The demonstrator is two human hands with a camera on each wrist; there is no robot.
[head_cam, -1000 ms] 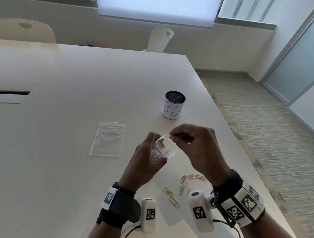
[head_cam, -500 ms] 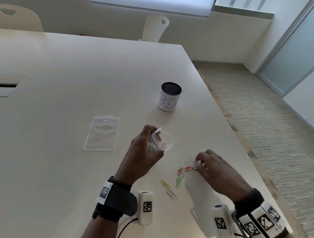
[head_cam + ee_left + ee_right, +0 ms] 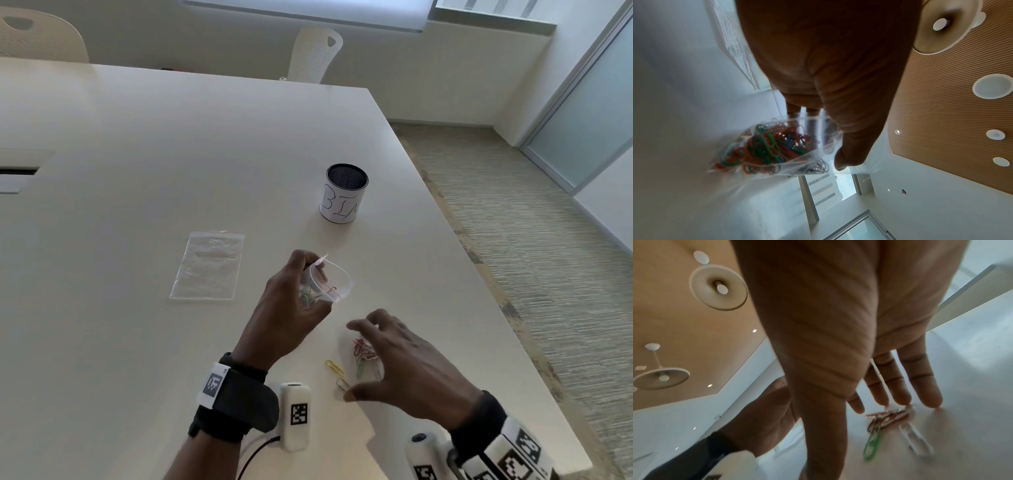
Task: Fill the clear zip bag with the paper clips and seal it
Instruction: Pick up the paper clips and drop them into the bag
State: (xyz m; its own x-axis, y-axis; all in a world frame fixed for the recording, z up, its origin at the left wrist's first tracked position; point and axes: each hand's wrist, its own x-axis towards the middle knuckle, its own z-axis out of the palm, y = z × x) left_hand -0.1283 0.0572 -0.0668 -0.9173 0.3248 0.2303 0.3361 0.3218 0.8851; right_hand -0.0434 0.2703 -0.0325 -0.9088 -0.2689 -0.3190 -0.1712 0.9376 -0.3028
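While under right hand [image 3: 411,370], clips [image 3: 363,350].

A broad, pale desk [image 3: 144,144] fills the frame, its right edge running diagonally beside a strip of carpeted floor [image 3: 534,240]. Toward the far right of the desk stands a small cylindrical cup [image 3: 343,198] — dark mesh inside, white paper wrap with handwritten letters. Left of centre an empty clear plastic bag [image 3: 207,265] lies flat. Near the right edge, loose paper clips [image 3: 363,349] sit scattered — a reddish cluster, with a yellow clip [image 3: 334,367] and a green clip [image 3: 872,443] just beside it. A dark rectangular slot [image 3: 17,170] shows at the desk's far left.
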